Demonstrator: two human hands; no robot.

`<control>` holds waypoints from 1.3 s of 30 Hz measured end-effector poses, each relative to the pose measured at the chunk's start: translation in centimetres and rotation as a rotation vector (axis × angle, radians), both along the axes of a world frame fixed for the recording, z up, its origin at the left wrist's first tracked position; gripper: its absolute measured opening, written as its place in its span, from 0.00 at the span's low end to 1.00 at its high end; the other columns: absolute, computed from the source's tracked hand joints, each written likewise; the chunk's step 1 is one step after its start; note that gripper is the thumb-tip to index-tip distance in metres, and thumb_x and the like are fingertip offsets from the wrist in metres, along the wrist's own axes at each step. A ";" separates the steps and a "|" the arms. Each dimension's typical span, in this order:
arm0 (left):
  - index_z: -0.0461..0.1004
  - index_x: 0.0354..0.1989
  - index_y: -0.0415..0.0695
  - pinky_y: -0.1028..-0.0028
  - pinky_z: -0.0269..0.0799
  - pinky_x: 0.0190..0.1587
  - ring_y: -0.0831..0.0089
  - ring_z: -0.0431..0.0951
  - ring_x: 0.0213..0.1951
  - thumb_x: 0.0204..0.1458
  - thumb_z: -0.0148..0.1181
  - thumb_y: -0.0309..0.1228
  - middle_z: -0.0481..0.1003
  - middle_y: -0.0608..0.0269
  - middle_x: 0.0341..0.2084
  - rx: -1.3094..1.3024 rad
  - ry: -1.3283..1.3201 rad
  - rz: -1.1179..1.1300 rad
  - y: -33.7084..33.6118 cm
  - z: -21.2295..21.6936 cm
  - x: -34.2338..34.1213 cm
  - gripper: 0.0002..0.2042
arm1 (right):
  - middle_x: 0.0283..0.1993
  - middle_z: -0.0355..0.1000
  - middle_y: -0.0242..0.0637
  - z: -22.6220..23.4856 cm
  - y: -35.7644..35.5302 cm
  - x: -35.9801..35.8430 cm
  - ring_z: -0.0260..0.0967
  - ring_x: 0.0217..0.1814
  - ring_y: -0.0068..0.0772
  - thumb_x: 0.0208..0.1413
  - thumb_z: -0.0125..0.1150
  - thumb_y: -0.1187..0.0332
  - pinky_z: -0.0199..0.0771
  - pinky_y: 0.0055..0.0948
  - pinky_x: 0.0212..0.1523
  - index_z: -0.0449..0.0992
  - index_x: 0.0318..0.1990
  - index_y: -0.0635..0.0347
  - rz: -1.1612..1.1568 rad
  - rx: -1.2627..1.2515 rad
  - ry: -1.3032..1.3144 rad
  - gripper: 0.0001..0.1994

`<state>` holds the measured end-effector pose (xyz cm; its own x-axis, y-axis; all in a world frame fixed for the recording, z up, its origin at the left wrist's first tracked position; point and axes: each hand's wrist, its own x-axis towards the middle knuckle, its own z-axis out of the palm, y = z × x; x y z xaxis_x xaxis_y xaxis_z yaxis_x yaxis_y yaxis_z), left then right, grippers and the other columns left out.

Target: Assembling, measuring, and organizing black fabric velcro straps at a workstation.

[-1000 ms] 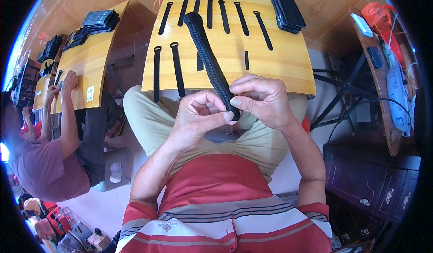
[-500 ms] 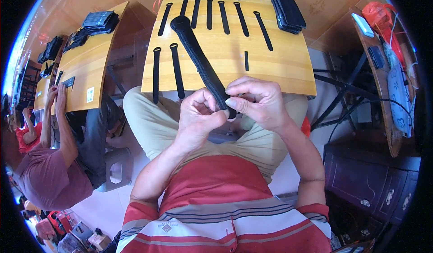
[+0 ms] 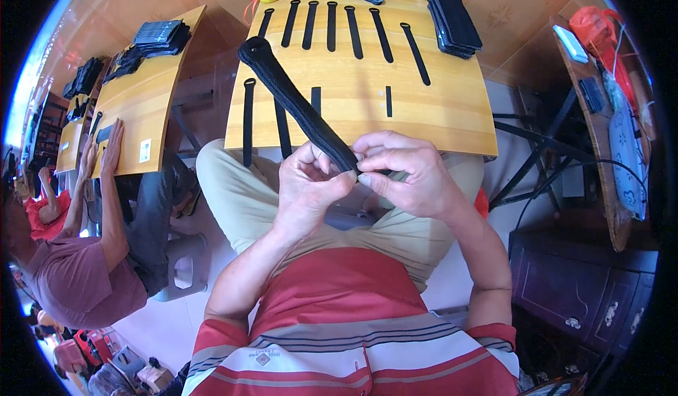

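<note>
black strap [image 3: 296,103] pinched by left hand [image 3: 311,184], right hand [image 3: 406,174], pointing up-left

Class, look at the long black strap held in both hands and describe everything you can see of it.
The long black strap is a narrow band of what looks like fuzzy woven fabric, with a rounded, looped far end. It slants up and to the left, raised above the wooden table, its far end over the table's left edge. Its near end is pinched between the left hand and the right hand, whose fingertips meet on it. Nothing else appears to touch it.
</note>
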<state>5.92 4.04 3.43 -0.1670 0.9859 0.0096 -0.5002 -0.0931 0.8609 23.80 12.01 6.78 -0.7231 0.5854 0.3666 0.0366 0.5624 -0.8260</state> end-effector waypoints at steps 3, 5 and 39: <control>0.62 0.26 0.47 0.82 0.68 0.35 0.87 0.71 0.33 0.45 0.65 0.14 0.76 0.68 0.31 -0.010 0.103 0.016 0.0 -0.3 -0.1 0.17 | 0.46 0.77 0.47 0.6 -0.4 -0.2 0.79 0.44 0.41 0.47 0.67 0.79 0.79 0.29 0.45 0.81 0.37 0.69 -0.035 0.157 -0.085 0.08; 0.63 0.27 0.46 0.84 0.66 0.34 0.88 0.69 0.33 0.45 0.66 0.15 0.74 0.71 0.30 -0.012 0.230 0.070 0.0 0.4 0.4 0.15 | 0.45 0.76 0.46 0.9 -0.8 -0.3 0.79 0.42 0.43 0.47 0.64 0.80 0.80 0.31 0.42 0.80 0.36 0.70 -0.075 0.276 -0.181 0.07; 0.71 0.33 0.42 0.81 0.71 0.38 0.86 0.73 0.32 0.46 0.64 0.15 0.75 0.71 0.28 -0.097 0.111 -0.047 0.1 0.3 -0.4 0.10 | 0.32 0.71 0.42 -5.0 -3.0 -2.3 0.74 0.28 0.43 0.46 0.62 0.76 0.75 0.38 0.27 0.74 0.38 0.64 -0.337 0.473 0.128 0.10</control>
